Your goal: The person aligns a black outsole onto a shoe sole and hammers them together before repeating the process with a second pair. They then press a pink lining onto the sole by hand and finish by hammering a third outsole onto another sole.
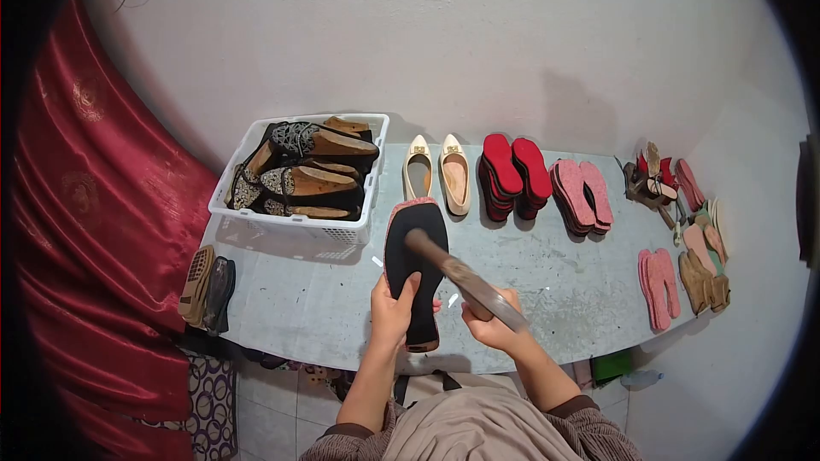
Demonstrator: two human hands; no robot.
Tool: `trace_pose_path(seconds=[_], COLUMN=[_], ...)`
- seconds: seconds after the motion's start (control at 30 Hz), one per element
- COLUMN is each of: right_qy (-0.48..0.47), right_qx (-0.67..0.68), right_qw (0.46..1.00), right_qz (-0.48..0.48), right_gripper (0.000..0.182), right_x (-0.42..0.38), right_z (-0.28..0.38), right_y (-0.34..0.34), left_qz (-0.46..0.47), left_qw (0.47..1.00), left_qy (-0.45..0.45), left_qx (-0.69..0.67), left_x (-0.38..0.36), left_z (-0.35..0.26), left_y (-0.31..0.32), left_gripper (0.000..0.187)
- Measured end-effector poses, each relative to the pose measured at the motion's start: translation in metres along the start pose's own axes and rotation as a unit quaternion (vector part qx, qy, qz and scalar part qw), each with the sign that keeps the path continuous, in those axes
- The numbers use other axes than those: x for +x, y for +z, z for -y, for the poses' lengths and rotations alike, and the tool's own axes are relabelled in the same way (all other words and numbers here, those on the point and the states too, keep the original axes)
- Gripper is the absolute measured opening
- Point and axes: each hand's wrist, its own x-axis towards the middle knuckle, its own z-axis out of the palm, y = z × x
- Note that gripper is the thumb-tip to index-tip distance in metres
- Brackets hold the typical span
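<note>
My left hand (395,308) grips a shoe sole (416,306) near its narrower end, thumb laid across the black face. A pinkish-red rim runs along the sole's edge, and it is held up over the table, wide end away from me. In my right hand (498,321) is a hammer (465,276), brown and worn with a greyer part nearest me. Its rounded brown end overlaps the middle of the black face in this view. My right fingers curl around the tool and are partly hidden by it.
A white basket (373,171) of shoes stands back left. Cream flats (456,179), red soles (502,162) and pink soles (583,196) line the back. Footwear pieces (705,282) lie right, more soles (201,286) left. A red curtain (111,205) hangs left; walls flank the table (290,290).
</note>
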Motion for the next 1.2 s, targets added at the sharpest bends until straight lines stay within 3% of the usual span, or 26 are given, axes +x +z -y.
trace_pose_path(seconds=[0.13, 0.27, 0.33, 0.43, 0.67, 0.73, 0.83, 0.87, 1.0, 1.1, 1.2], right_qy=[0.007, -0.010, 0.012, -0.040, -0.011, -0.079, -0.072, -0.024, -0.083, -0.070, -0.053], right_qx=[-0.025, 0.021, -0.031, 0.017, -0.018, -0.005, 0.005, 0.024, -0.008, 0.042, 0.007], right_qw=[0.999, 0.999, 0.998, 0.999, 1.000, 0.995, 0.991, 0.995, 0.990, 0.990, 0.997], right_qz=[0.033, 0.035, 0.049, 0.017, 0.020, -0.054, -0.110, -0.094, -0.115, -0.111, -0.059], right_gripper=[0.022, 0.022, 0.013, 0.021, 0.013, 0.013, 0.017, 0.017, 0.016, 0.015, 0.015], right_x=[-0.009, -0.015, -0.010, -0.014, -0.003, 0.001, 0.020, 0.022, 0.018, 0.007, 0.003], right_z=[0.000, 0.006, 0.018, 0.006, 0.013, 0.004, 0.001, 0.008, 0.003, -0.003, 0.000], right_y=[-0.005, -0.003, -0.011, -0.009, -0.009, -0.003, 0.009, 0.004, 0.002, 0.012, 0.005], left_qz=[-0.014, 0.000, -0.004, 0.003, 0.003, 0.020, 0.030, 0.031, 0.021, 0.011, 0.004], left_qw=[0.997, 0.996, 0.996, 0.995, 0.997, 1.000, 0.999, 0.999, 0.999, 0.999, 0.999], left_qy=[0.064, 0.072, 0.073, 0.094, 0.076, 0.023, 0.026, 0.028, 0.048, 0.034, 0.038], left_qx=[0.030, 0.046, 0.043, 0.018, 0.020, -0.002, 0.007, 0.007, 0.003, -0.010, -0.011], left_x=[0.005, 0.001, 0.004, 0.000, -0.001, -0.004, -0.010, -0.009, -0.006, -0.007, -0.001], left_z=[0.000, -0.003, -0.003, -0.008, -0.008, -0.007, -0.010, -0.009, -0.008, -0.009, -0.010], left_y=[0.001, 0.001, 0.002, 0.006, 0.004, 0.002, 0.008, 0.008, 0.004, 0.001, 0.001], left_gripper=[0.028, 0.027, 0.028, 0.028, 0.026, 0.023, 0.022, 0.022, 0.027, 0.025, 0.025])
